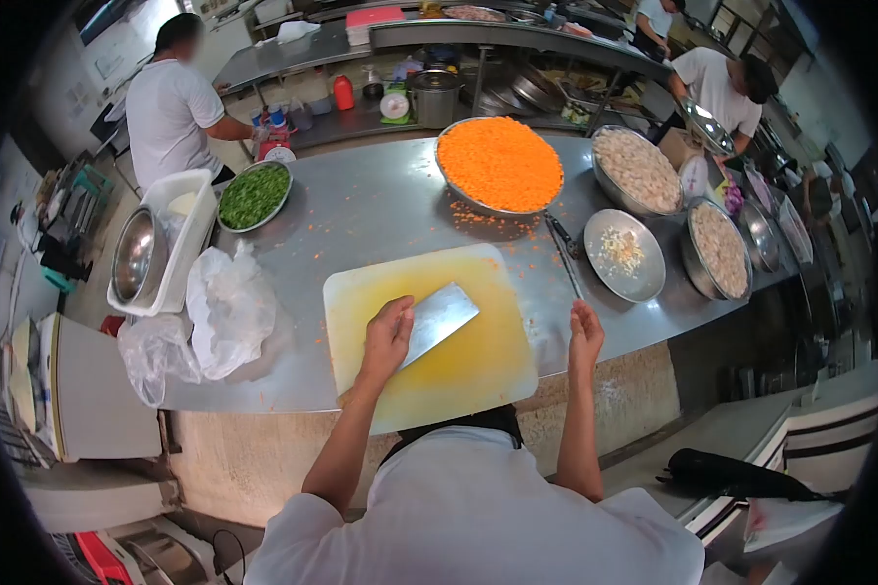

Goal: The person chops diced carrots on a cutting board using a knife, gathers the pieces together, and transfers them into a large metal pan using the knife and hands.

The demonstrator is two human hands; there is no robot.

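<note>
A cleaver [443, 320] with a broad metal blade lies over the yellow-stained cutting board [458, 375]. My left hand [390, 336] is closed at the blade's near left side; its handle is not visible. To the right of the board, my right hand [584, 334] is raised with its fingers pinched around the near end of a thin dark rod-like tool [564, 255]. This tool slants away toward the big bowl of chopped orange pieces [500, 164]. Beyond my right hand is a metal bowl with pale chopped bits [619, 252].
Bowls of pale pinkish food [638, 169] line the right side. Chopped greens [255, 195], a white tub [190, 224] and plastic bags [226, 310] are at the left. One person [173, 112] stands far left, others [717, 88] far right.
</note>
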